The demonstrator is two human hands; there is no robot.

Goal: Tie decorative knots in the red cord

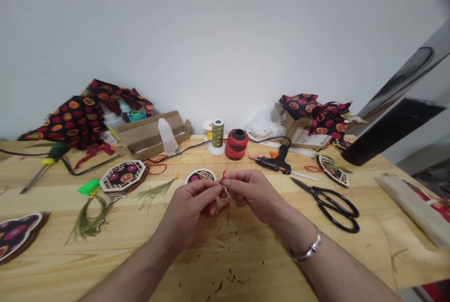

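My left hand and my right hand meet over the middle of the table, fingertips pinched together. Between them runs a thin red cord, gripped by both; a loose end hangs below the fingers. Part of the cord is hidden behind the fingertips. Just beyond my left hand lies a round ornament with a pale lattice edge and patterned fabric, partly covered by that hand. Behind the hands stand a spool of red thread and a spool of green thread.
Black-handled scissors and a glue gun lie to the right. On the left are an octagonal ornament, a green tassel and a screwdriver. A cardboard box and a white bottle stand near the wall.
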